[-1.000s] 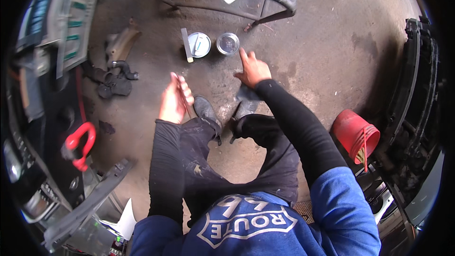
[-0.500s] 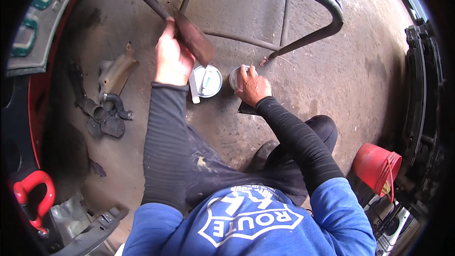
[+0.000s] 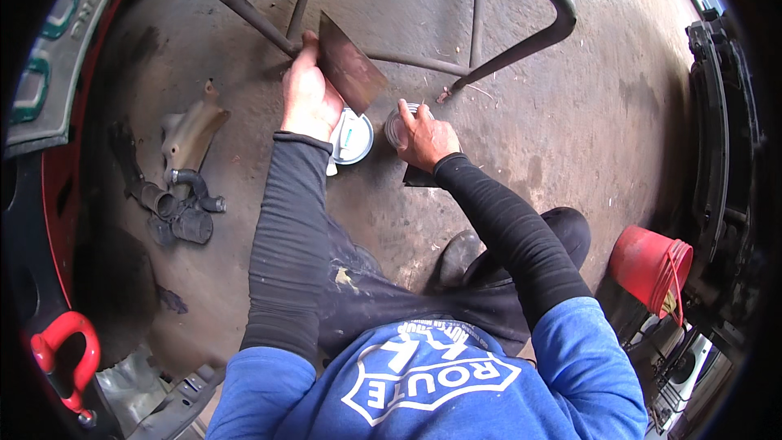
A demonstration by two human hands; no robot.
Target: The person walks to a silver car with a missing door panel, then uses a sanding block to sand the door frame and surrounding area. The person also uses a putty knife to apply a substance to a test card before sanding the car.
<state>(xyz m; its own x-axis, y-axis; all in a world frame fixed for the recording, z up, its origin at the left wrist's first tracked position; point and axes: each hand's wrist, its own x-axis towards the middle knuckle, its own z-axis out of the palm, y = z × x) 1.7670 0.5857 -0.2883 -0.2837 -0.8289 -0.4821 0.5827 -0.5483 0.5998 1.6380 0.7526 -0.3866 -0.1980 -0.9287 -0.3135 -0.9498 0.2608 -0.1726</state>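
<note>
Both occupied — left grip (image 3: 312, 96) pinching flat brown plate (image 3: 350, 68), right grip (image 3: 428, 138) clasping round can (image 3: 394, 131).

Right hand (image 3: 429, 143) now at tin (image 3: 394, 127), plate (image 3: 350, 65) (left hand (image 3: 309, 98)) — turned broadside

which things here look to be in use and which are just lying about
Apparently in use:
thin brownish plate, in the left hand
metal can, the right hand over it
white-topped tin, nearby

Seemingly lying about:
red bucket
black hose parts
pale bracket
</note>
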